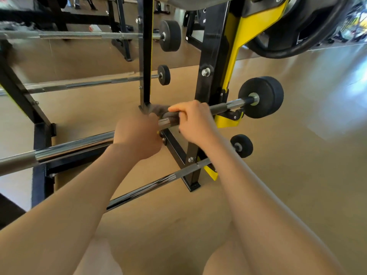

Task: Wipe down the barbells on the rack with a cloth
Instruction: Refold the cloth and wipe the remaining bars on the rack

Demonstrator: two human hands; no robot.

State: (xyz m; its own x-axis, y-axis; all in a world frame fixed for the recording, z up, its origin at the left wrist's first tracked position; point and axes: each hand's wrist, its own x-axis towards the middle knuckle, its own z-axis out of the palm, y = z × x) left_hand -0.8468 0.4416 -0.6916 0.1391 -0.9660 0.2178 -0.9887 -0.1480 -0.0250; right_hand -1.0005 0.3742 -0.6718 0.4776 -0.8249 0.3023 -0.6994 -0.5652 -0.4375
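Note:
A chrome barbell (75, 144) with a black end weight (264, 97) lies across the black and yellow rack (216, 56). A dark grey cloth (158, 110) is draped over the bar near its middle. My left hand (137, 135) grips the bar and a part of the cloth from the left. My right hand (193, 121) pinches the cloth against the bar just to the right. Another barbell (151, 185) lies lower on the rack, with a small black weight (242, 145) at its end. Two more bars (79, 85) show in the mirror behind.
A large black plate (297, 22) hangs at the top right of the rack. Black rack legs (41, 155) stand at the left. Tan floor spreads to the right and below. My knees show at the bottom edge.

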